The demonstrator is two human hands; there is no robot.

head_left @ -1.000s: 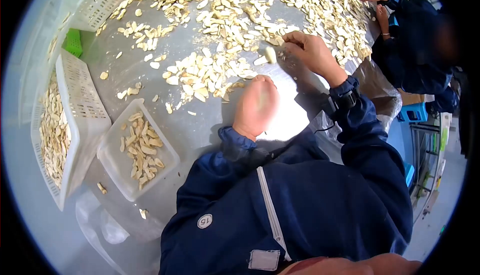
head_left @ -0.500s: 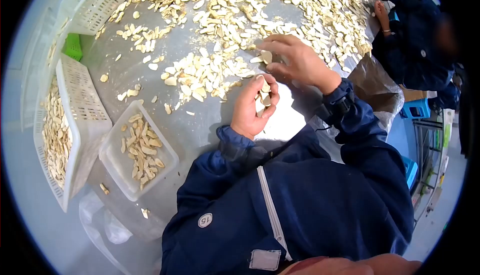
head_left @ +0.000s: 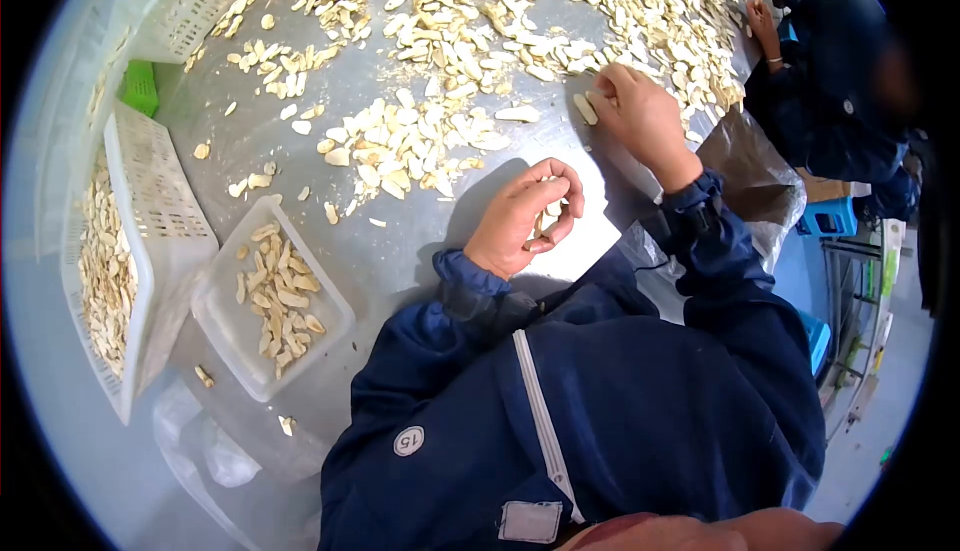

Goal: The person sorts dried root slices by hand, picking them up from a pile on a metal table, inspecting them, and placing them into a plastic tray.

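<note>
My left hand (head_left: 525, 219) curls around a few pale dried slices (head_left: 547, 214), mostly hidden by its fingers, above a bright white patch of the metal table. Farther right, my right hand (head_left: 648, 123) has its fingers bent together, with a pale elongated slice (head_left: 585, 109) at its fingertips. A single slice (head_left: 517, 114) lies flat on the table between the two hands. Left of them spreads a small heap of slices (head_left: 385, 146).
A large pile of slices (head_left: 470, 21) covers the far table. A clear plastic tub (head_left: 340, 323) and a white slotted basket (head_left: 165, 206), both holding slices, stand left. Brown plastic bag (head_left: 745, 166) lies right. A co-worker's hands (head_left: 765, 6) are at the far right.
My right hand has moved right, and its spread fingers have come together near a slice. My left hand has shifted slightly down and right, its fingers curled more over its slices.
</note>
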